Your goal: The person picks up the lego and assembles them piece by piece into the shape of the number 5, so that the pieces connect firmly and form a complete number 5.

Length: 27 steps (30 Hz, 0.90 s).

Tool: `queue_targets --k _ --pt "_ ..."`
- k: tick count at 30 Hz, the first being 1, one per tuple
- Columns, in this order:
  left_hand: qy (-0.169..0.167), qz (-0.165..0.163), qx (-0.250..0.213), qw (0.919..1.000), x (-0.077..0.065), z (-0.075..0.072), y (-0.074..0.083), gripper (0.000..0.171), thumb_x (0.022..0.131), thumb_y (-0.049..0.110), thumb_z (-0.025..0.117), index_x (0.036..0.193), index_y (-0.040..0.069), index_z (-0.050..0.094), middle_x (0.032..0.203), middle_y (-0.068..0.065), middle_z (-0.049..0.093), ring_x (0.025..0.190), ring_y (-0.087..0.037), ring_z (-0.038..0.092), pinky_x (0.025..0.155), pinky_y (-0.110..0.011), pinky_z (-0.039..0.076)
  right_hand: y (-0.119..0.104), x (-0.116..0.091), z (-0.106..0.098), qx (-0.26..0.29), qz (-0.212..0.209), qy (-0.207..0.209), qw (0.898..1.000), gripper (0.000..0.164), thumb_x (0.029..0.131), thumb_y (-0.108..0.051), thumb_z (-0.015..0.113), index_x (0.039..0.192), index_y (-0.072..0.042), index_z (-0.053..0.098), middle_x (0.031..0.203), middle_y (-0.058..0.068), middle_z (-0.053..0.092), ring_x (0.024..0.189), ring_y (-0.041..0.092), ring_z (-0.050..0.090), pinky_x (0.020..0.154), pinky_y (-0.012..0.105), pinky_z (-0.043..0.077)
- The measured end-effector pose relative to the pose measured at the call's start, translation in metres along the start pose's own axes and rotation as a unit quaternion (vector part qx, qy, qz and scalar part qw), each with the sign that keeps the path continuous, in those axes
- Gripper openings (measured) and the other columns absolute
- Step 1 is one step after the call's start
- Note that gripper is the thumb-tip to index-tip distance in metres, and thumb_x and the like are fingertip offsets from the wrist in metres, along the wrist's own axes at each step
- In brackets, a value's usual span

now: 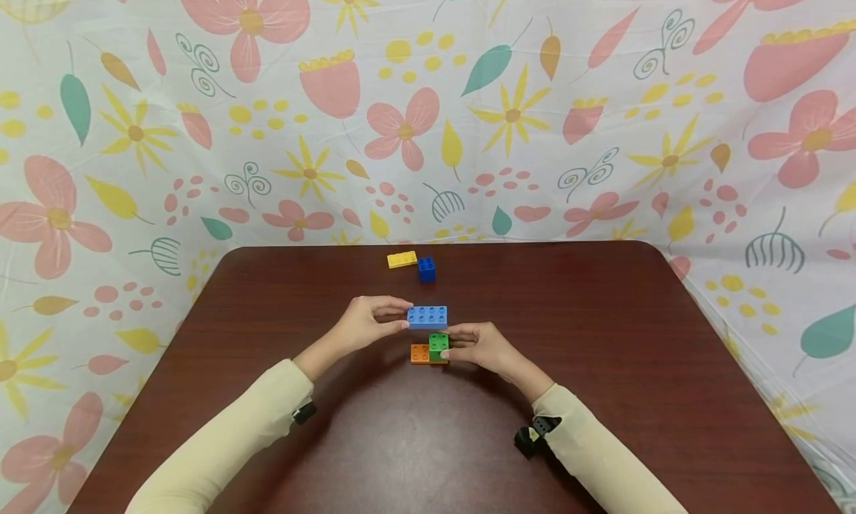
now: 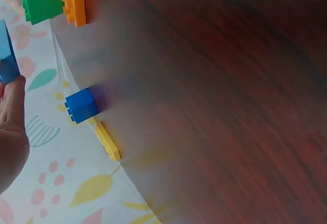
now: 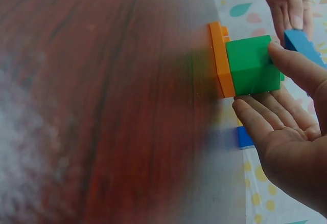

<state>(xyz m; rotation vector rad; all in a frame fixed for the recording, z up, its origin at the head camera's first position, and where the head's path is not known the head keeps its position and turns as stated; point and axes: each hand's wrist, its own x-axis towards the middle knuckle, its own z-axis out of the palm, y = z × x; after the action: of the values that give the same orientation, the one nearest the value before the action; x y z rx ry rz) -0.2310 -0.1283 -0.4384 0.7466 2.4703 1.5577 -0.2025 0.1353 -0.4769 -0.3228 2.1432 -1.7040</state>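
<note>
My left hand (image 1: 363, 325) pinches a light blue eight-stud toy brick (image 1: 427, 319) by its left end, studs up, above the table. Just below it in the head view, a green brick (image 1: 438, 343) sits on the right half of a flat orange brick (image 1: 419, 353), whose left studs are bare. With thumb on the near side and fingers on the far side, my right hand (image 1: 486, 347) grips the green brick. In the right wrist view, the thumb tip lies against the green brick (image 3: 251, 66), and the orange brick (image 3: 220, 58) is on the table side of it.
A dark blue brick (image 1: 426, 269) and a flat yellow brick (image 1: 402, 260) lie close together near the back edge of the brown table (image 1: 568, 298). Behind the table hangs a flowered cloth (image 1: 428, 180). Both forearms wear long pale sleeves and wrist cameras.
</note>
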Motion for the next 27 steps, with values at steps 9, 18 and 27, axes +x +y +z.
queue_targets --k 9,18,27 --pt "-0.013 -0.002 -0.001 0.9999 -0.009 0.005 -0.003 0.031 0.083 0.012 0.076 0.113 0.007 0.071 0.110 -0.009 0.070 0.101 -0.020 0.068 0.082 -0.028 0.055 0.001 -0.001 -0.001 -0.011 -0.011 0.001 1.000 0.050 0.083 -0.015 0.077 0.126 0.005 0.059 0.126 0.022 0.059 0.117 0.033 0.058 0.091 0.037 0.052" --pt "-0.028 0.018 -0.013 0.9993 -0.012 0.010 -0.009 0.032 0.082 0.007 0.076 0.113 0.001 0.070 0.109 -0.015 0.070 0.100 -0.026 0.068 0.082 -0.035 0.056 0.002 -0.001 -0.002 -0.020 -0.018 0.000 1.000 0.052 0.082 -0.015 0.077 0.126 0.006 0.059 0.126 0.024 0.059 0.118 0.034 0.057 0.092 0.037 0.052" --pt "-0.075 0.083 0.055 0.9922 -0.010 0.012 -0.005 0.036 0.084 0.001 0.073 0.119 0.008 0.069 0.102 -0.005 0.057 0.097 -0.018 0.064 0.085 -0.030 0.054 0.000 0.000 -0.001 -0.012 -0.009 -0.008 1.000 0.047 0.083 -0.015 0.076 0.125 0.002 0.061 0.125 0.019 0.061 0.118 0.032 0.058 0.092 0.038 0.051"
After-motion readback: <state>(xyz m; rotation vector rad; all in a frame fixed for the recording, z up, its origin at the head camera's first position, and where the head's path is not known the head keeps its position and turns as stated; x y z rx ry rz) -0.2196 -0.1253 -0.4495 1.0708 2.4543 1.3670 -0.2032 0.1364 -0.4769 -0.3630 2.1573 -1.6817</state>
